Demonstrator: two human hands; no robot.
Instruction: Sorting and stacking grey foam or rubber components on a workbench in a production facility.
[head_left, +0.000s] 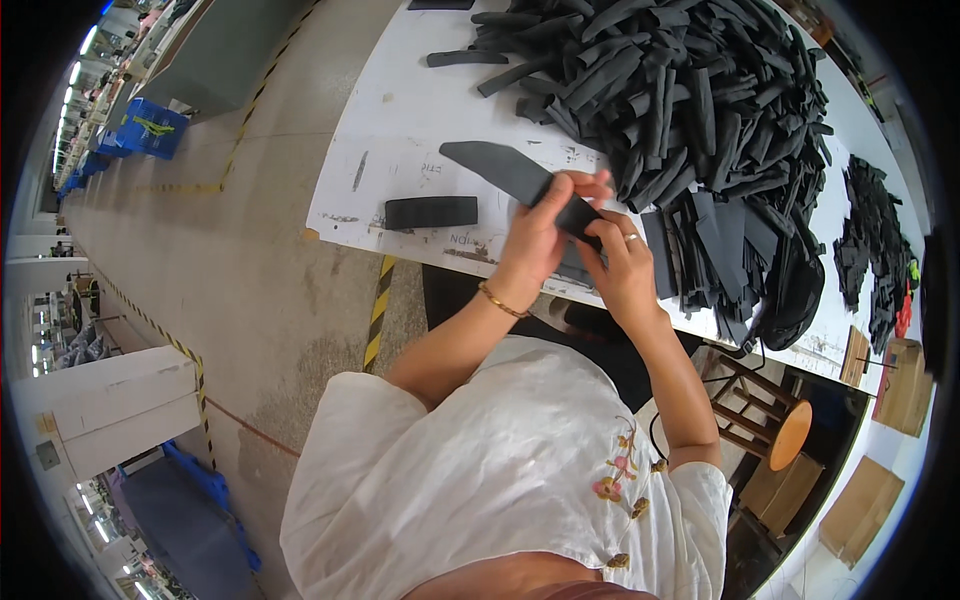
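Both my hands grip one long dark grey strip (497, 166), which looks like fabric or foam, above the near edge of the white table. Its pointed end sticks out to the far left. My left hand (541, 225) has its thumb on top at the strip's middle. My right hand (625, 260), with a ring on one finger, pinches the nearer end. On the table left of my hands lies a short black rectangular block (431, 212). Flat dark strips (715, 245) are stacked to the right of my right hand. Part of another dark piece shows beneath my hands.
A large heap of rolled dark strips (660, 90) covers the far part of the white table (375, 125). A black bag (797, 290) rests at the right edge, near a wooden stool (790, 435). More dark pieces (868, 240) lie farther right. Blue crates (150, 128) stand at far left.
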